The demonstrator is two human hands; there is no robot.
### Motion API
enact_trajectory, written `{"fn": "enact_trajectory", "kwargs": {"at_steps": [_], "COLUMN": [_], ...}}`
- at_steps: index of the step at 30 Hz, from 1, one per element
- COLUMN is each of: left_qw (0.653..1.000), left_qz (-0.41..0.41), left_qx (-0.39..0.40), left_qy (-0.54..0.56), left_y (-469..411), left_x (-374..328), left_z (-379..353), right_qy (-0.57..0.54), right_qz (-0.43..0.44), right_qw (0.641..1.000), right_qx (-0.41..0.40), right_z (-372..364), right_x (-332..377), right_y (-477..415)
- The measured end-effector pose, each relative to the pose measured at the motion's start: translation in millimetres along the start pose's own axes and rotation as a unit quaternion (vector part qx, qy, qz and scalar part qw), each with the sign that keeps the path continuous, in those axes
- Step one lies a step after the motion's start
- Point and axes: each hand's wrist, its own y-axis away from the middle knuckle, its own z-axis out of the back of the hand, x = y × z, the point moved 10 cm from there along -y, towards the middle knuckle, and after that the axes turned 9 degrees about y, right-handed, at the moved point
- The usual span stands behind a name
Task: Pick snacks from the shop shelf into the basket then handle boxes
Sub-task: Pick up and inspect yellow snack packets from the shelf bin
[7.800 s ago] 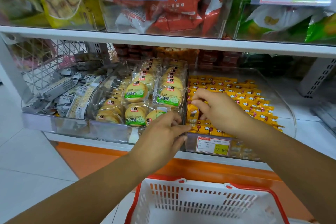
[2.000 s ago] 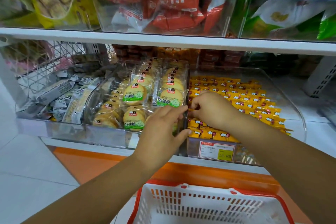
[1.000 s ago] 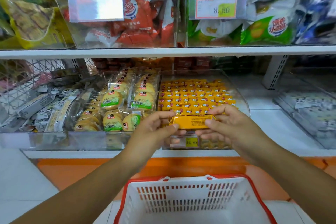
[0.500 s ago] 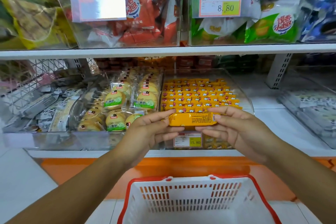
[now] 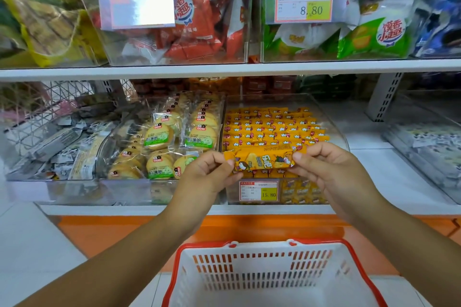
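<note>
By the clear bin (image 5: 331,122), L grip (image 5: 207,174) & R grip (image 5: 329,169) each pinch an end of one snack pkt (image 5: 264,159).

I read 8.80 on upper price tag (image 5: 304,5), far right bin. 15.80 on lower price tag (image 5: 258,190), near centre. Green bags (image 5: 374,37): 馍香小趣. Red bags (image 5: 197,27): 香趣 (partly hidden by tag). Round cracker packs (image 5: 157,137): 煎薄脆. Orange snack packet (image 5: 264,161): print too blurred for me. Far left tag (image 5: 139,10): glare, unreadable.

Glossy foil snack pack (image 5: 264,159); clear plastic bins (image 5: 334,129); plastic basket (image 5: 274,269).
</note>
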Motion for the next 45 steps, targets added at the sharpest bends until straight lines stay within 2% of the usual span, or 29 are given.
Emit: {"fn": "enact_trajectory", "kwargs": {"at_steps": [5, 8, 12, 21, 25, 30, 38, 45], "left_qw": [1.0, 0.999, 0.999, 0.999, 0.995, 0.993, 0.994, 0.999], "left_qz": [-0.019, -0.032, -0.052, -0.003, 0.009, 0.014, 0.02, -0.018], "left_qx": [-0.022, -0.01, -0.003, 0.002, 0.025, 0.028, 0.037, 0.021], "left_qy": [-0.007, 0.039, 0.016, 0.047, 0.099, 0.114, 0.102, 0.034], "left_y": [2.0, 3.7, 5.1, -0.5, -1.4, -4.1, -4.6, -6.3], "left_x": [-4.8, -14.6, -20.2, -7.1, -6.0, -4.3, -5.2, -7.2], "left_z": [-2.0, -4.9, -5.5, -1.2, -5.7, -3.3, 1.0, 4.5], "right_qy": [0.011, 0.01, 0.031, 0.02, -0.051, -0.113, -0.139, -0.07], "right_qz": [0.001, 0.014, 0.021, 0.008, -0.009, -0.029, -0.058, -0.03], "right_qw": [1.0, 1.0, 0.999, 0.999, 0.997, 0.991, 0.982, 0.993], "right_qx": [-0.018, -0.023, -0.005, 0.044, 0.06, 0.07, 0.11, 0.093], "right_z": [2.9, 2.6, -0.8, -10.1, -9.5, -11.2, -15.9, -12.9], "right_x": [3.8, 9.0, 6.7, 1.8, -1.1, -5.9, -5.7, -3.3], "right_y": [2.0, 3.4, 4.5, 4.8, 2.0, -2.1, -0.7, 0.9]}}
